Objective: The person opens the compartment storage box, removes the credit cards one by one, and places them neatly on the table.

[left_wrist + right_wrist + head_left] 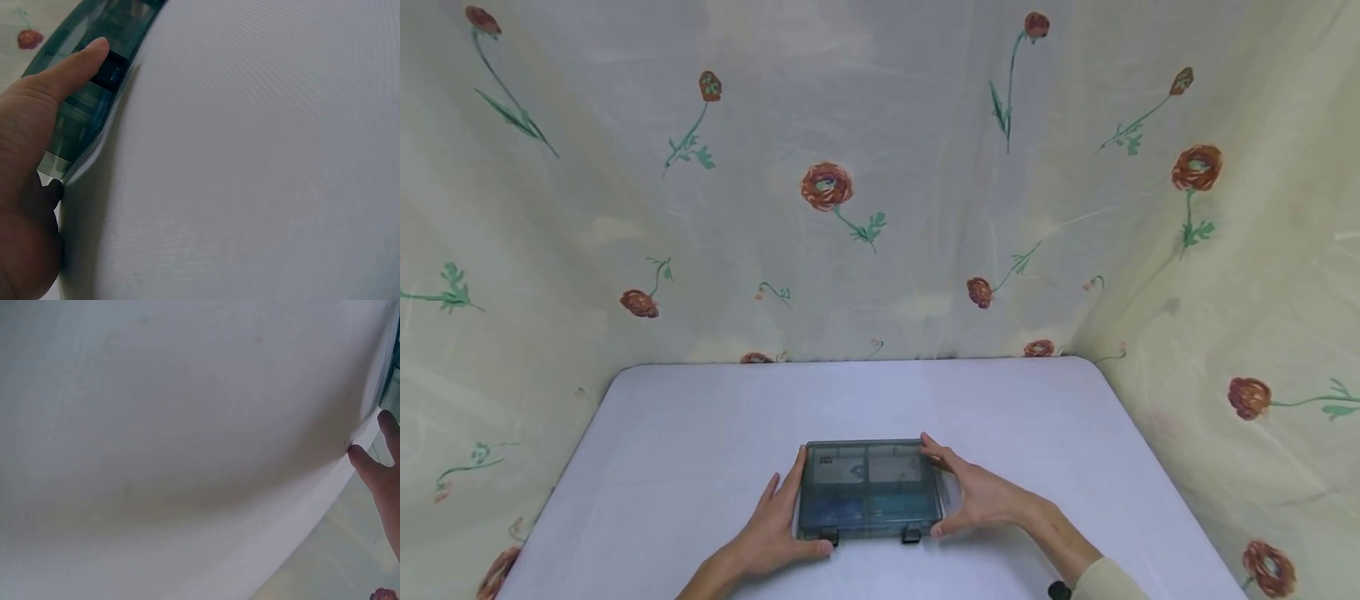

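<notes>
A flat, see-through dark teal plastic case (887, 475) with divided compartments lies near the front middle of the white table. Two black latches (911, 534) sit along its near edge. My left hand (767, 529) holds the case at its left side, thumb at the front by the left latch and fingers along the side. At the other end, my right hand (988, 497) grips the right side, fingers at the far corner and thumb at the near corner. The left wrist view shows the left thumb (72, 69) over the latch. Only a sliver of the case (394, 372) shows in the right wrist view.
The white table (700, 433) has rounded far corners. A pale curtain (910, 108) printed with red flowers hangs behind it and along both sides. Near the bottom edge, a small black object (1059, 591) shows beside the right sleeve (1108, 581).
</notes>
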Demonstrator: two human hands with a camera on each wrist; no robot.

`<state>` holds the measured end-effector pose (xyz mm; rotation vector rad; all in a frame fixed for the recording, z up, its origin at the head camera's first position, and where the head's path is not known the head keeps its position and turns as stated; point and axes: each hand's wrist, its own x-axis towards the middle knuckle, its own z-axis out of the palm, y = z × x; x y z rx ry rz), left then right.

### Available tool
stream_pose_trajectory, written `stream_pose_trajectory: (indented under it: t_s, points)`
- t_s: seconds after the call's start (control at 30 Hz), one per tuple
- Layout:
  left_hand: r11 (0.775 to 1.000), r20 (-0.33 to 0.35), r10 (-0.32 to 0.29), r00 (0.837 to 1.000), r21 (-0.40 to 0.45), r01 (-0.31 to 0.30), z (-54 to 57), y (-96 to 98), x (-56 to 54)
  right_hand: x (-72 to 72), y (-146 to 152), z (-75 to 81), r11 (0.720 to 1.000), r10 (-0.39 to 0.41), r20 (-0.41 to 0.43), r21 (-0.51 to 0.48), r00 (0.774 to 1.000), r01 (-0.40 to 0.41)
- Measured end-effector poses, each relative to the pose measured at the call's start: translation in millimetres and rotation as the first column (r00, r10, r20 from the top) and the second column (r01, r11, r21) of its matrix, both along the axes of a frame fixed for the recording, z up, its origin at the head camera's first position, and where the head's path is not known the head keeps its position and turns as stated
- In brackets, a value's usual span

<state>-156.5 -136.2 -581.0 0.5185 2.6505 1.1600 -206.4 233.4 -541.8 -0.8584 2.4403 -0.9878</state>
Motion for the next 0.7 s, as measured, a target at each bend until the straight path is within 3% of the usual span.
stream_pose_trajectory:
  t_s: [0.13,0.3,0.47,0.7]
  points:
    - [1.000,-0.014,-0.011,1.000,0.023,0.011,-0.4,-0.2,-0.1,-0.5,2.7,-1.0,0.998,-0.031,0.054,-0.051,0.998,0.034]
    - [0.999,-0.037,-0.009,0.999,0.036,0.010,-0.2,0.1,0.3,-1.1,5.2,-2.4,0.996,-0.044,0.049,-0.078,0.998,0.048]
    - [1.000,-0.018,-0.013,1.000,0.028,0.014,-0.1,0.8,0.6,0.1,7.1,-2.4,0.990,-0.048,0.038,-0.131,0.998,0.053]
    - [1.000,-0.010,-0.007,1.000,0.006,0.007,1.0,1.3,0.1,1.8,6.9,-2.6,0.980,-0.116,0.056,-0.158,0.992,0.123]
